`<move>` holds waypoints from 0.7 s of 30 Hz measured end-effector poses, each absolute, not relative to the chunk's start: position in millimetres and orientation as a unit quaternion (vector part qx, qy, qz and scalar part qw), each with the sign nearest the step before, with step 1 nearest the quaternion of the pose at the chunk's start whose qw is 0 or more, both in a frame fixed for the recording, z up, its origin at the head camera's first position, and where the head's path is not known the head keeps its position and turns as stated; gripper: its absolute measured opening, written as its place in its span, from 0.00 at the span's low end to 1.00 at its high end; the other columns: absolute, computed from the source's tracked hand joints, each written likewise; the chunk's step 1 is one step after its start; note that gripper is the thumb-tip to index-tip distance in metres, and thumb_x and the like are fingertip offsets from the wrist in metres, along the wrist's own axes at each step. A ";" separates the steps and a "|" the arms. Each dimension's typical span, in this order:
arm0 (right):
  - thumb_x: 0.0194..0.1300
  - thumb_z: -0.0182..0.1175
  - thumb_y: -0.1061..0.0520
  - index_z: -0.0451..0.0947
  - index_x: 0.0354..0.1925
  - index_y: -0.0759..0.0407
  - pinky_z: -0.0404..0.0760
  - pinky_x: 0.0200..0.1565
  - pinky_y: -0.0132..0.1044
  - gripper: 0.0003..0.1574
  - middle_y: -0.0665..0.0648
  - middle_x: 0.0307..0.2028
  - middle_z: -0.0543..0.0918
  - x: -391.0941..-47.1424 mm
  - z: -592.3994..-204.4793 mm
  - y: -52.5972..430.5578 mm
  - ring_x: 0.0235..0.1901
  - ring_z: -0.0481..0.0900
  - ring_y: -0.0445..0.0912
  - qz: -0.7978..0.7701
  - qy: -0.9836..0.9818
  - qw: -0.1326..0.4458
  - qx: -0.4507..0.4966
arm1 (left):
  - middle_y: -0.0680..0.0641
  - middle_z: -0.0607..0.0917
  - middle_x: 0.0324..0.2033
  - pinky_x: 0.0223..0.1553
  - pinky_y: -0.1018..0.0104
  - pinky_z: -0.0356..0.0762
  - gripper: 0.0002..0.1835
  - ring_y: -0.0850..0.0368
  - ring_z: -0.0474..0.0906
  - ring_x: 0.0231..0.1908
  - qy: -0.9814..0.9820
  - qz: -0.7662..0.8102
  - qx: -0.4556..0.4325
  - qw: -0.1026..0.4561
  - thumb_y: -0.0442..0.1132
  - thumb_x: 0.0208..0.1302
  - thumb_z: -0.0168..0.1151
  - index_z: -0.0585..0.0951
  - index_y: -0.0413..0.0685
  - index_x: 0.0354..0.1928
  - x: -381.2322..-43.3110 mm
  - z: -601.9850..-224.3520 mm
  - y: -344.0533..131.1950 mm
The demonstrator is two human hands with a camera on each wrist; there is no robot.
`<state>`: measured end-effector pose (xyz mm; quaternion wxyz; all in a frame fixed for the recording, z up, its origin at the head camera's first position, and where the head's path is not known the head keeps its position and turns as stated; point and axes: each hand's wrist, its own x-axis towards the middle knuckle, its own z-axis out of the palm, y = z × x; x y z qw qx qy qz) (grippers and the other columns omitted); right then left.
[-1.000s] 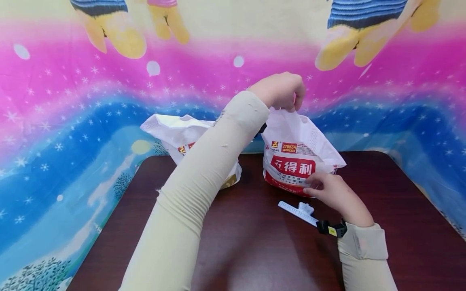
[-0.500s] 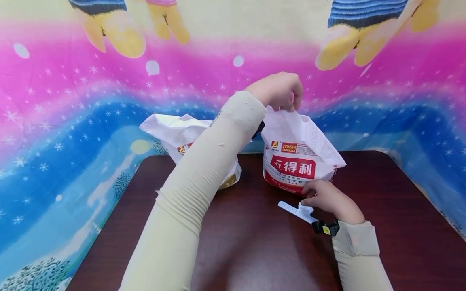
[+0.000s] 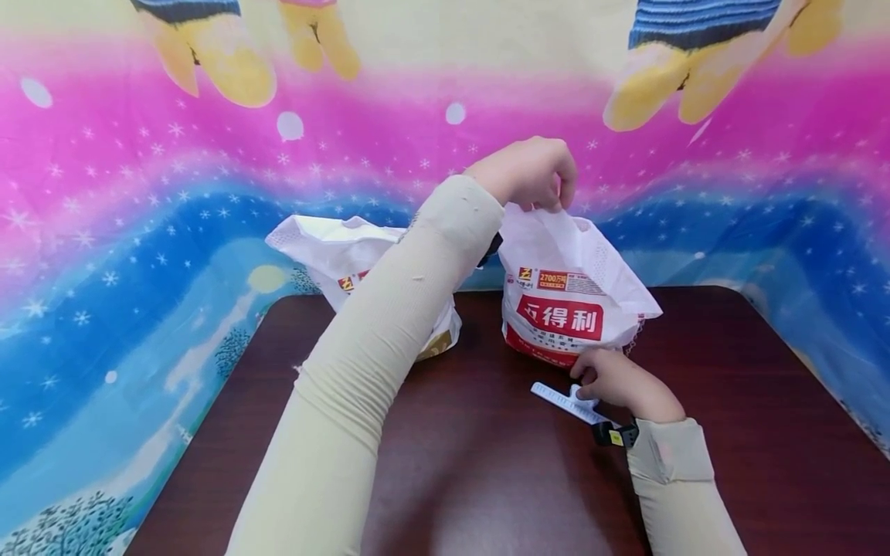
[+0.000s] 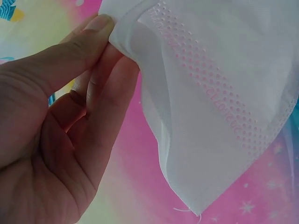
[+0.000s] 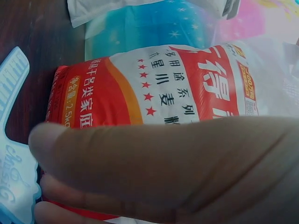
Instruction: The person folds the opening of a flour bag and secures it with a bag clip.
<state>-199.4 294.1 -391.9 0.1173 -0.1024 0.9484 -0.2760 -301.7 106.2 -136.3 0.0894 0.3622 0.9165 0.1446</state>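
Observation:
My left hand pinches the top edge of a white and red flour bag, which stands at the back of the table. In the left wrist view, thumb and fingers meet on the bag's thin white rim. By the bag's base, my right hand reaches down at a pale blue bag clip lying on the table. The right wrist view shows thumb and fingertips right at the edge of the clip's scalloped handle; a firm grip on it is not visible.
A second white flour bag stands to the left, partly hidden behind my left sleeve. The dark brown table extends towards me. Behind it hangs a colourful printed cloth.
My right hand has moved down and left from the front of the flour bag to the clip. The left hand keeps its pinch on the bag's rim, shifting slightly left.

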 end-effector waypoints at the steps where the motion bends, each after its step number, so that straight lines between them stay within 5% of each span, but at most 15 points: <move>1: 0.53 0.76 0.64 0.82 0.44 0.69 0.86 0.39 0.50 0.20 0.62 0.40 0.83 -199.3 -391.6 293.6 0.36 0.79 0.51 -0.274 0.949 0.118 -0.101 | 0.50 0.81 0.52 0.47 0.67 0.81 0.06 0.55 0.76 0.50 0.916 0.148 0.362 0.089 0.35 0.68 0.66 0.88 0.49 0.44 -301.7 -136.5 105.6; 10: 0.53 0.75 0.66 0.84 0.39 0.66 0.85 0.38 0.50 0.13 0.60 0.37 0.83 -200.9 -395.7 290.9 0.34 0.77 0.51 -0.256 0.956 0.128 -0.069 | 0.50 0.81 0.52 0.47 0.69 0.81 0.07 0.55 0.77 0.50 0.915 0.164 0.359 0.089 0.35 0.67 0.68 0.88 0.51 0.45 -300.9 -138.6 99.6; 21: 0.51 0.77 0.64 0.82 0.39 0.67 0.85 0.37 0.49 0.18 0.59 0.36 0.81 -203.4 -401.7 295.9 0.35 0.76 0.52 -0.250 0.957 0.140 -0.044 | 0.50 0.81 0.52 0.47 0.68 0.81 0.06 0.56 0.76 0.50 0.913 0.161 0.363 0.090 0.36 0.68 0.67 0.88 0.49 0.45 -305.2 -141.6 100.4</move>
